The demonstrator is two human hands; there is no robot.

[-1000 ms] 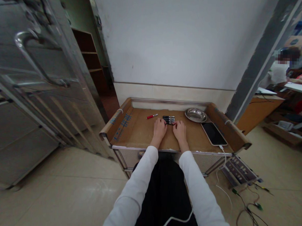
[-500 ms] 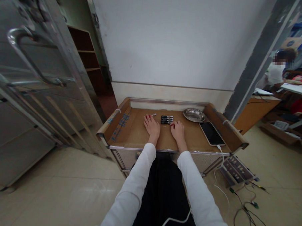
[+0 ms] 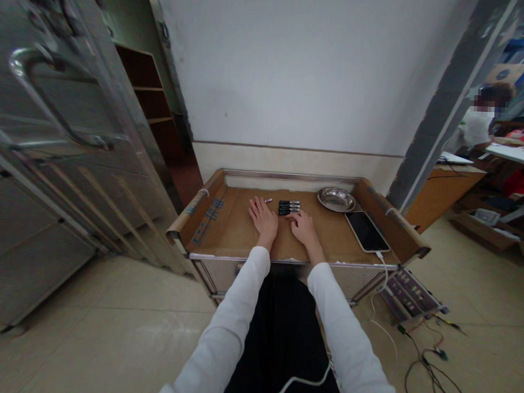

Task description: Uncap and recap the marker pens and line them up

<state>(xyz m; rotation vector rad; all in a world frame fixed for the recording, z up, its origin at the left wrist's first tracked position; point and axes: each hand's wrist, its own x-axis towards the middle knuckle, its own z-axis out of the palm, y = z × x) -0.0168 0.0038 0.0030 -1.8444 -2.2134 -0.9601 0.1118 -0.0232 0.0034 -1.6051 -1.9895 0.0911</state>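
Several black markers (image 3: 289, 204) lie side by side in a small stack-like row on the brown cardboard surface (image 3: 234, 236). My right hand (image 3: 303, 226) rests just in front of them, its fingers reaching left along the nearest marker and seeming to touch it; nothing is gripped. Palm down and fingers spread, my left hand (image 3: 263, 218) lies on the cardboard to the left of the row. Beyond its fingertips pokes the pale end of a red-and-white pen-like item (image 3: 268, 200), mostly covered by the fingers.
A round steel dish (image 3: 335, 198) stands at the back right, with a phone (image 3: 367, 231) on a white cable before it. Raised cardboard-covered sides bound the cart top. A metal door (image 3: 51, 152) is at left. Cables and a device (image 3: 414, 296) lie on the floor; a person sits far right.
My right hand has slid a little left along the near edge of the markers. My left hand has moved slightly, covering more of the red-and-white item.
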